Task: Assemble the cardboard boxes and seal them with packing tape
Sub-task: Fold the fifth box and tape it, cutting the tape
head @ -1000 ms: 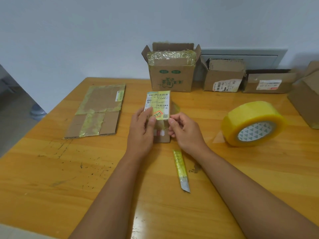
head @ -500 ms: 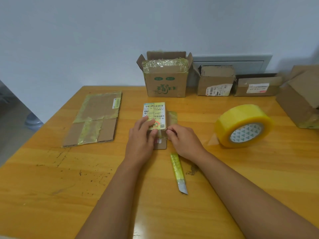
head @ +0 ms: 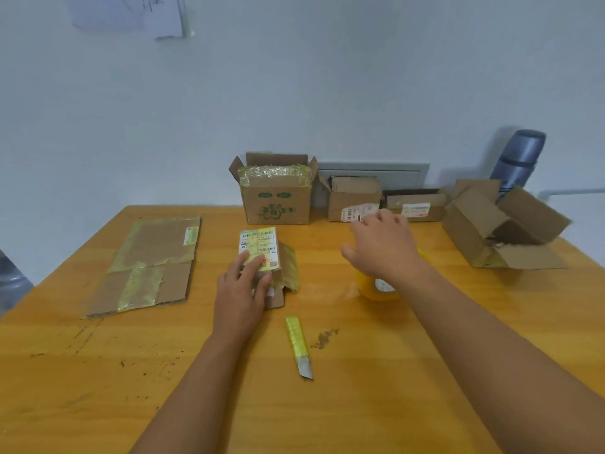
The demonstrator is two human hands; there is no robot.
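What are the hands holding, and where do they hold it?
The left hand presses on the near end of the small box, fingers on its label. The right hand hovers over the tape roll, holding nothing.

Left hand rests palm-down; right hand hovers, fingers loosely spread.

A blue-grey flask stands by the wall; a paper sheet hangs above the wooden table.

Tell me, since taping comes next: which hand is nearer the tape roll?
Right. The right hand hovers just above the tape roll; the left hand rests on the small box, farther left.
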